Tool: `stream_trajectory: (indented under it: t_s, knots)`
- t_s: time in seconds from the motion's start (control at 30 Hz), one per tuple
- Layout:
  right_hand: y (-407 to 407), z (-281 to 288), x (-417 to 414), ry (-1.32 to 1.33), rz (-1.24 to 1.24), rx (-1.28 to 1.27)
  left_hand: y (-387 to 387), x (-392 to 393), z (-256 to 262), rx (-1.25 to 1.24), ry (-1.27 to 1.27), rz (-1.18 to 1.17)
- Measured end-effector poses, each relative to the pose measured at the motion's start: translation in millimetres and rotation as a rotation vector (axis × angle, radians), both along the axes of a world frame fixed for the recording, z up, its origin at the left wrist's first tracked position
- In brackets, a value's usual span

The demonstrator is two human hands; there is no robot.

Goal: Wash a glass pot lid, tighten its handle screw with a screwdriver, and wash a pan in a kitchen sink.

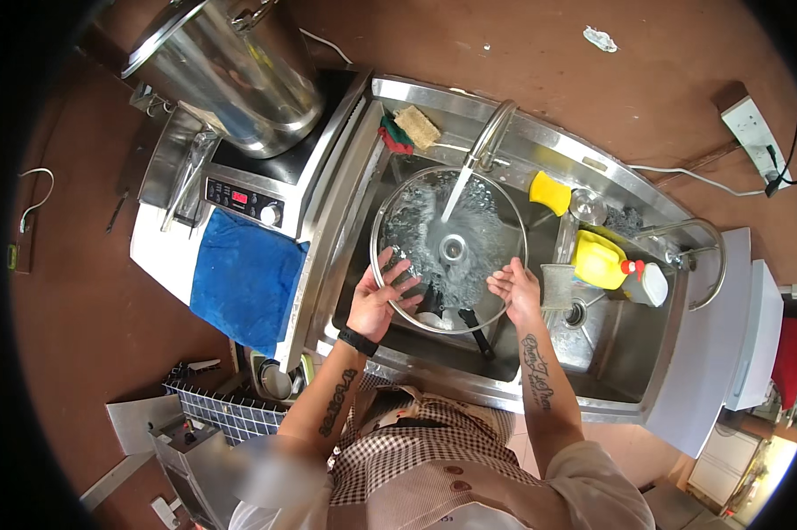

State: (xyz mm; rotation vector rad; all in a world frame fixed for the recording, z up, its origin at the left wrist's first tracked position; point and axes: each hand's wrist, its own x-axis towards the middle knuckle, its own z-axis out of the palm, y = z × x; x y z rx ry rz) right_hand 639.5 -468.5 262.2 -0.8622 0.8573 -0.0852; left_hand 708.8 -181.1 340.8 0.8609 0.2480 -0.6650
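Observation:
A round glass pot lid (453,249) with a metal rim lies tilted between my hands over the left sink basin. My left hand (375,301) grips its lower left rim, fingers spread over the glass. At the lower right rim, my right hand (516,288) holds on with curled fingers. Water from the curved faucet (491,132) pours onto the glass and spreads across it. Beneath the lid, a black handle (478,334) and other dark and white items show partly in the basin; what they belong to is unclear.
Left stand an induction cooker (253,202) with a large steel pot (239,86) and a blue cloth (246,278). Behind are a loofah pad (417,127) and yellow sponge (549,193). Yellow bottle (598,260), clear jug (647,285) and second faucet (716,245) are right.

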Motion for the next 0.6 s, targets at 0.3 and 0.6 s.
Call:
stream_trajectory:
  t_s: [0.3,0.6]
  knots:
    - [55,-22,19,-0.006,0.010,0.336,13,0,14,0.122,-0.202,0.187]
    - [47,-1,31,0.062,0.030,0.087,24,9,4,-0.240,-0.197,0.051]
